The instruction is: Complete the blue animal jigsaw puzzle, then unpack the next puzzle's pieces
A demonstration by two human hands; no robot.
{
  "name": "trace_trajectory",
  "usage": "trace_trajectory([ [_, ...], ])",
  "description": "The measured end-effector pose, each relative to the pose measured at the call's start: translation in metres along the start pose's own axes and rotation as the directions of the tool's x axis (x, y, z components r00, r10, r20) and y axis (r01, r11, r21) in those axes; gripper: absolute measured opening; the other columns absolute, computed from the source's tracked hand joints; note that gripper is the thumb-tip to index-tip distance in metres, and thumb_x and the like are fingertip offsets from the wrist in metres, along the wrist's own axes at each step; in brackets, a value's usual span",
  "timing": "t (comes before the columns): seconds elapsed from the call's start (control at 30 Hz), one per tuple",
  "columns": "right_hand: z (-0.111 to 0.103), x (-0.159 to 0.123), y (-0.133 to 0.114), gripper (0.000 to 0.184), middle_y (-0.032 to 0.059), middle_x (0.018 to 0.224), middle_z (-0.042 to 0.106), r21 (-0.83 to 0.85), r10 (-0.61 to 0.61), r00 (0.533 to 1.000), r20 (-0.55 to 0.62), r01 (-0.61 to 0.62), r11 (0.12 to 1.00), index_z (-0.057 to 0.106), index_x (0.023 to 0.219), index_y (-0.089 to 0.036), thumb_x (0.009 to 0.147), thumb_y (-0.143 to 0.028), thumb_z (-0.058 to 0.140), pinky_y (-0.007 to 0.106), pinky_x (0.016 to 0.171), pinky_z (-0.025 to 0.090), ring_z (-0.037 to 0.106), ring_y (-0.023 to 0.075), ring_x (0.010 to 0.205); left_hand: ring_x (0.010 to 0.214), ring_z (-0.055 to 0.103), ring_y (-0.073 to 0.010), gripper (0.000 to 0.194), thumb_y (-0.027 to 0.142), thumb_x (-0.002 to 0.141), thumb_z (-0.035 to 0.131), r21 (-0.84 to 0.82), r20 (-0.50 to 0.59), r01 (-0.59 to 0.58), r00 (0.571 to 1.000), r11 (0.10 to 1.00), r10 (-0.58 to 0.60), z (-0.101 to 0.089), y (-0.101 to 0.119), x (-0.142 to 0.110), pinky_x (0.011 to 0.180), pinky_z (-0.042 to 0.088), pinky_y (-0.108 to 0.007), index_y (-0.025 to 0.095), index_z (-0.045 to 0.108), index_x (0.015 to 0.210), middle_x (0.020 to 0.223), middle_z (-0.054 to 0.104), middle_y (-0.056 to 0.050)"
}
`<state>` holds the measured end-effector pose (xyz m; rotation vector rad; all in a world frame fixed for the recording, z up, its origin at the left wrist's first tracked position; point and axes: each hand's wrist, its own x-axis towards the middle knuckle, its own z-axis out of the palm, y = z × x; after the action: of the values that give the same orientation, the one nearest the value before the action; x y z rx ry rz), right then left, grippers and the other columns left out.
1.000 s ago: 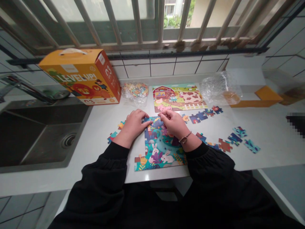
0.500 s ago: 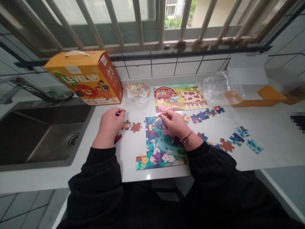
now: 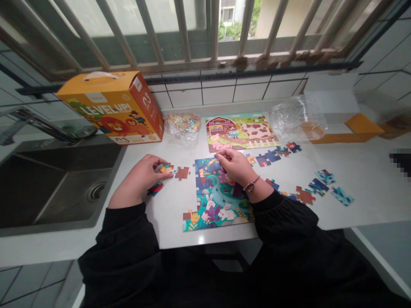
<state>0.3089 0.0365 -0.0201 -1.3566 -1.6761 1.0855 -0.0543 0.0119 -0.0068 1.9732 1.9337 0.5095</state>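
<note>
My left hand (image 3: 141,177) is at the left, its thumb and index finger closed about a multicoloured puzzle piece (image 3: 166,167) at the counter. Right beside that piece lies a brown puzzle piece (image 3: 182,173). A dark blue and red piece (image 3: 156,188) shows partly from under the hand. Over the upper right of a partly joined rabbit puzzle (image 3: 205,201), my right hand (image 3: 236,167) hovers or rests with fingertips pinched together; whatever they hold, if anything, cannot be made out. That hand and its sleeve cover the puzzle's right side.
Behind lies a farm picture (image 3: 242,132) with a cow, beside a bag of pieces (image 3: 183,126). Several loose pieces (image 3: 305,194) lie to the right. An orange box (image 3: 111,109) stands near the sink (image 3: 54,184). Clear plastic wrap (image 3: 297,115) and an open carton (image 3: 349,137) sit back right.
My left hand has lowered and moved slightly left, its fingers coming round the multicoloured puzzle piece. My right hand keeps its place above the rabbit puzzle.
</note>
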Motion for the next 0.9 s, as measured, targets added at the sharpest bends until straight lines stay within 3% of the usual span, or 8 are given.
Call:
trace_trajectory([
  [0.17, 0.002, 0.0, 0.003, 0.033, 0.0, 0.069, 0.068, -0.009, -0.004, 1.0, -0.014, 0.004, 1.0, 0.074, 0.099, -0.024, 0.104, -0.055, 0.065, 0.03, 0.061, 0.044, 0.063, 0.0194, 0.064, 0.103, 0.073, -0.0324, 0.036, 0.04, 0.077, 0.095, 0.008, 0.012, -0.006, 1.0, 1.0, 0.006, -0.003, 0.005, -0.002, 0.102, 0.064, -0.05, 0.028, 0.087, 0.11, 0.11, 0.074, -0.009],
  [0.3, 0.0, -0.001, 0.0, 0.029, 0.0003, 0.07, 0.067, -0.066, -0.029, 0.999, -0.032, 0.027, 0.997, 0.075, 0.1, -0.022, 0.103, -0.05, 0.066, 0.032, 0.064, 0.043, 0.063, 0.0202, 0.067, 0.119, 0.072, -0.0332, 0.028, 0.039, 0.089, 0.084, 0.016, -0.035, -0.069, 0.997, 0.998, 0.069, -0.002, 0.019, -0.004, 0.118, 0.057, -0.048, 0.025, 0.084, 0.114, 0.118, 0.075, -0.009],
  [0.43, -0.014, -0.015, -0.016, 0.028, -0.0003, 0.071, 0.066, -0.133, -0.081, 0.996, -0.026, 0.077, 0.988, 0.075, 0.1, -0.022, 0.106, -0.046, 0.063, 0.033, 0.068, 0.044, 0.062, 0.0199, 0.07, 0.126, 0.069, -0.0339, 0.044, 0.05, 0.087, 0.092, 0.007, -0.067, -0.162, 0.984, 0.987, 0.162, 0.01, 0.031, -0.003, 0.12, 0.054, -0.048, 0.024, 0.081, 0.12, 0.127, 0.073, -0.011],
  [0.53, -0.025, -0.045, -0.029, 0.023, 0.0017, 0.078, 0.071, -0.247, -0.171, 0.984, 0.054, 0.179, 0.952, 0.076, 0.104, -0.022, 0.108, -0.041, 0.063, 0.034, 0.073, 0.047, 0.065, 0.0205, 0.075, 0.131, 0.066, -0.0364, 0.063, 0.053, 0.077, 0.102, 0.017, -0.014, -0.206, 0.978, 0.978, 0.206, 0.02, 0.037, -0.004, 0.12, 0.054, -0.052, 0.025, 0.078, 0.128, 0.136, 0.072, -0.012],
  [0.63, -0.026, -0.091, -0.033, 0.015, 0.009, 0.102, 0.08, -0.374, -0.336, 0.932, 0.136, 0.362, 0.854, 0.077, 0.109, -0.023, 0.109, -0.03, 0.064, 0.041, 0.091, 0.056, 0.073, 0.0263, 0.097, 0.14, 0.063, -0.0382, 0.074, 0.05, 0.075, 0.105, 0.021, 0.005, -0.225, 0.974, 0.974, 0.225, 0.025, 0.041, -0.007, 0.123, 0.052, -0.054, 0.029, 0.073, 0.138, 0.146, 0.07, -0.012],
  [0.7, -0.021, -0.123, -0.027, 0.016, 0.0134, 0.118, 0.081, -0.449, -0.409, 0.894, 0.182, 0.446, 0.775, 0.078, 0.117, -0.023, 0.111, -0.029, 0.064, 0.048, 0.102, 0.058, 0.074, 0.0311, 0.113, 0.141, 0.063, -0.0374, 0.068, 0.047, 0.083, 0.099, 0.018, -0.043, -0.218, 0.975, 0.976, 0.219, 0.024, 0.042, -0.01, 0.125, 0.051, -0.053, 0.027, 0.071, 0.141, 0.147, 0.069, -0.013],
  [0.8, -0.01, -0.163, -0.008, 0.02, 0.0164, 0.142, 0.076, -0.535, -0.46, 0.868, 0.187, 0.483, 0.693, 0.077, 0.128, -0.024, 0.113, -0.03, 0.066, 0.056, 0.116, 0.057, 0.07, 0.0352, 0.134, 0.14, 0.065, -0.0364, 0.038, 0.037, 0.099, 0.078, 0.044, -0.173, -0.147, 0.973, 0.988, 0.152, 0.018, 0.035, -0.015, 0.127, 0.048, -0.053, 0.021, 0.072, 0.133, 0.141, 0.072, -0.016],
  [0.9, -0.002, -0.187, 0.013, 0.025, 0.0153, 0.147, 0.075, -0.596, -0.49, 0.862, 0.13, 0.463, 0.656, 0.076, 0.134, -0.026, 0.111, -0.027, 0.068, 0.058, 0.122, 0.055, 0.066, 0.0364, 0.143, 0.139, 0.066, -0.0366, 0.027, 0.019, 0.1, 0.061, 0.062, -0.281, 0.006, 0.96, 0.998, 0.012, 0.014, 0.024, -0.018, 0.128, 0.048, -0.053, 0.02, 0.074, 0.123, 0.134, 0.075, -0.017],
])
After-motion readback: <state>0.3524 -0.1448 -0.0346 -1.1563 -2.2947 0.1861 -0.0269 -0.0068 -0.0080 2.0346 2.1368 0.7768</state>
